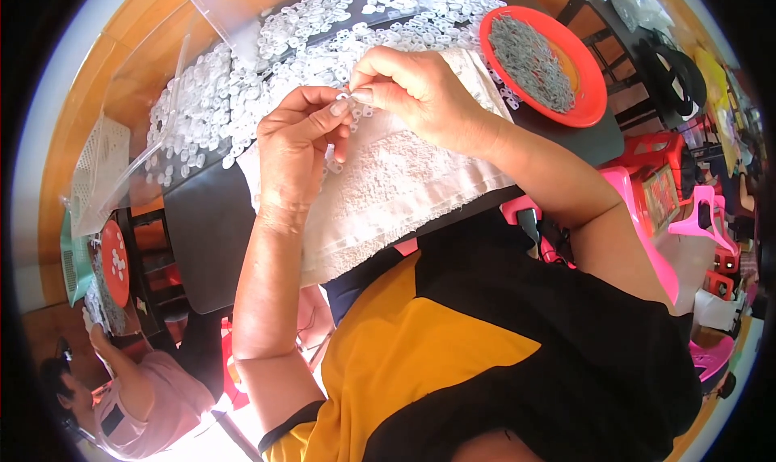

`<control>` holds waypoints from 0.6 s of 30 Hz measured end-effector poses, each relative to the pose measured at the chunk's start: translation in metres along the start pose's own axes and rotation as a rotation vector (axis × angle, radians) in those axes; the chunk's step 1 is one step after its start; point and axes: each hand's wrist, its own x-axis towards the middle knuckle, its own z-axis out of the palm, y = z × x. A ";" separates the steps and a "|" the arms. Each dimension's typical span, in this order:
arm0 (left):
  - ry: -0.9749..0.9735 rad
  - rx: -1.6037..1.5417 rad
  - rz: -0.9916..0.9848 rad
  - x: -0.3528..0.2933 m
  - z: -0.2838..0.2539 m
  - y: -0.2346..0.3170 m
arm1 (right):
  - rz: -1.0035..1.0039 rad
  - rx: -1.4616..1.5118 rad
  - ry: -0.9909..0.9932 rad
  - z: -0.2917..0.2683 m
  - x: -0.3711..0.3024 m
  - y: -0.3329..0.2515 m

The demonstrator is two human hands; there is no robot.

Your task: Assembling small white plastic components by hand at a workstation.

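Over a cream towel [380,179] my two hands meet at the fingertips. Between thumb and forefinger, my left hand [303,139] pinches a small white plastic piece [343,96] with a hole in it. More such pieces lie by its curled lower fingers. My right hand [424,94] is closed in a pinch right beside that piece; whatever its fingertips hold is too small to make out. Just beyond both hands spreads a heap of loose white oval plastic pieces [218,90]. To the right stands a red dish [594,98] full of thin grey pin-like pieces [529,62].
A clear plastic bin [202,9] stands at the far side of the dark table [206,244]. At the left are a white perforated basket [101,159] and another red dish [115,272]. A person [145,397] sits at lower left. Pink and red stools [703,219] stand at right.
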 end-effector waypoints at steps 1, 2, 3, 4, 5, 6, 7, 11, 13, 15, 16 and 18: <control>-0.009 -0.010 -0.005 0.000 0.001 0.000 | -0.014 -0.025 0.003 0.001 0.000 0.001; -0.008 -0.012 -0.004 0.000 0.001 0.000 | -0.027 -0.050 0.006 0.001 -0.001 0.001; -0.014 -0.024 -0.012 -0.001 0.002 0.000 | -0.028 -0.049 0.004 0.001 -0.001 0.001; -0.019 -0.036 -0.021 -0.001 0.002 0.000 | -0.031 -0.069 -0.002 0.000 -0.001 -0.001; -0.017 -0.037 -0.019 -0.002 0.002 0.000 | -0.033 -0.090 -0.008 0.000 -0.001 -0.001; -0.015 -0.031 -0.020 -0.002 0.003 0.000 | -0.033 -0.090 -0.009 0.001 0.000 0.000; -0.013 -0.024 -0.020 -0.001 0.003 0.000 | -0.069 -0.080 0.028 0.003 0.000 0.002; 0.000 -0.032 -0.021 -0.002 0.004 -0.001 | -0.127 -0.099 0.069 0.005 0.000 0.003; 0.002 -0.029 -0.020 -0.002 0.004 -0.001 | -0.126 -0.106 0.060 0.004 0.000 0.003; 0.007 -0.036 -0.019 -0.002 0.004 -0.002 | -0.126 -0.112 0.052 0.004 0.000 0.003; 0.012 -0.041 -0.019 -0.002 0.004 -0.002 | -0.131 -0.121 0.052 0.003 0.000 0.003; 0.020 -0.046 -0.017 -0.002 0.005 -0.003 | -0.136 -0.129 0.052 0.003 0.000 0.004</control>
